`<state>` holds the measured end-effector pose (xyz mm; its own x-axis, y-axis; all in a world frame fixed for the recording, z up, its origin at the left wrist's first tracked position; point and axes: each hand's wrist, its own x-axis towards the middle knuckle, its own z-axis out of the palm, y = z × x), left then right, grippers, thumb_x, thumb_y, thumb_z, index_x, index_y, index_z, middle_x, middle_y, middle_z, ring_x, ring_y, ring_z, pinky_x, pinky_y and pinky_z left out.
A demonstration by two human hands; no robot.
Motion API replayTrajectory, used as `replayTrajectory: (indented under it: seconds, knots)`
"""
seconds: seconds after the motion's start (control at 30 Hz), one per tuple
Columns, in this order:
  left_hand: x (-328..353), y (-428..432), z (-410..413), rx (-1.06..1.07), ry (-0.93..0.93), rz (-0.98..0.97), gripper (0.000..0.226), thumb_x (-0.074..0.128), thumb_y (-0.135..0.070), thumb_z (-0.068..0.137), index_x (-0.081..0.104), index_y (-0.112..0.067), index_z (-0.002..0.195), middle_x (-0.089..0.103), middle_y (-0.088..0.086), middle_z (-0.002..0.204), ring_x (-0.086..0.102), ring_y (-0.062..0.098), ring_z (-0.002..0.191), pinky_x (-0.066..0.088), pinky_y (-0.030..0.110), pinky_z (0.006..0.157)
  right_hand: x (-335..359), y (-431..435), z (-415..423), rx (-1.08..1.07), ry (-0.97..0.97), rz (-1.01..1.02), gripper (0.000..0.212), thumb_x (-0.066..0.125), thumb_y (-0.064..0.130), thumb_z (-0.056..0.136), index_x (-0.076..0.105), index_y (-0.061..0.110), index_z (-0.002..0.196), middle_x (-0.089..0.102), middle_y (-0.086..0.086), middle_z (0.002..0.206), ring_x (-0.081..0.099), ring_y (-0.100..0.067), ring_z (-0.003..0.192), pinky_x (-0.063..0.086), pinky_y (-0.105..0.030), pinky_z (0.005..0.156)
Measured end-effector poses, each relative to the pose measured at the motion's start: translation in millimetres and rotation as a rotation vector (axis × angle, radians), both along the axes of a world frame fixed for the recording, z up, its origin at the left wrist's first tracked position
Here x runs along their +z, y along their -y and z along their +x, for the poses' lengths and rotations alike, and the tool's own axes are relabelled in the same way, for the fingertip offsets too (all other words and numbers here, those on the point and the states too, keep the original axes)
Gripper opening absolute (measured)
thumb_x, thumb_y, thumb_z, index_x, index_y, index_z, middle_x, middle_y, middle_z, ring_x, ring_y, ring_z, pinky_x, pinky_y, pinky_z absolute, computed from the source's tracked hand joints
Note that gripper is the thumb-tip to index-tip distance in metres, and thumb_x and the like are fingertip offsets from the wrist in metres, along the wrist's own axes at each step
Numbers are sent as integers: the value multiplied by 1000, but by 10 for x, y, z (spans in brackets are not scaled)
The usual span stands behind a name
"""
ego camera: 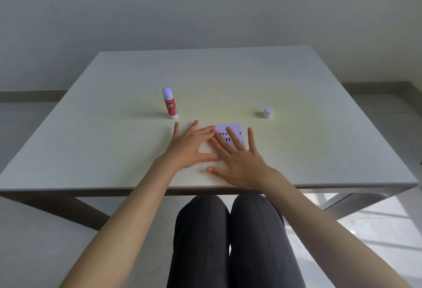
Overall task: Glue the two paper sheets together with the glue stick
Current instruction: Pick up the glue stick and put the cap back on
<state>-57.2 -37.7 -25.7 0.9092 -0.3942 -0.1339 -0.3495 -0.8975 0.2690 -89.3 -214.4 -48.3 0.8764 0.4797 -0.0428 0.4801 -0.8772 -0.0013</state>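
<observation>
On the left of the white table (114, 104), the glue stick (170, 104) is seen standing upright with its cap off, just beyond the left hand (190, 147) and apart from it. The left hand is laid flat with fingers spread, nothing gripped, its fingertips reaching onto the left edge of the paper sheets (230, 131). The sheets are found near the table's front edge, mostly hidden beneath both hands; only a pale corner with black printed marks is shown, so it cannot be told how exactly one sheet is aligned on the other. The right hand (239, 160) is likewise spread open and pressed flat on the paper, its fingers touching or overlapping those of the left. Further right, well apart, the white cap (268, 112) is set on the table.

The step in hand is judged to be pressing the sheets together. Firm, even pressure should be applied outward from the middle, so that edges are sealed and no wrinkles are trapped, while sideways sliding is avoided.
</observation>
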Motion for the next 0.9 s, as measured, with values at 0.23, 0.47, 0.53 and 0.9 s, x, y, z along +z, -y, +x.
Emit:
replayTrajectory:
  seconds: [0.23, 0.47, 0.53, 0.9]
  knots:
    - [-77, -34, -14, 3, -37, -86, 78, 50, -57, 85, 14, -33, 149, 9, -22, 158, -6, 13, 148, -11, 54, 114, -28, 270, 252, -247, -37, 119, 73, 12, 65, 89, -7, 28, 149, -7, 14, 159, -14, -23, 146, -15, -60, 110]
    - [-61, -165, -102, 469, 612, -865, 35, 61, -19, 88, 59, -15, 122, 59, -10, 120, 55, 3, 111, 43, 27, 98, -43, 251, 150, -250, 84, 243, 77, 3, 70, 83, -11, 30, 148, -9, 15, 159, -11, -18, 147, -12, -53, 115]
    - [29, -272, 61, 744, 648, -995, 43, 66, -20, 84, 56, -13, 125, 59, -5, 123, 55, 8, 112, 47, 32, 96, -9, 252, 99, -248, 143, 338, 77, 4, 70, 84, -10, 31, 148, -9, 13, 159, -11, -16, 147, -12, -49, 116]
    - [210, -193, 514, 832, 348, -1029, 28, 62, -25, 81, 61, -7, 59, 65, 0, 55, 58, 6, 57, 36, 25, 62, 117, 239, -22, -212, 310, 494, 72, 18, 61, 90, 41, 15, 140, 41, -6, 149, 32, -24, 140, 21, -44, 117]
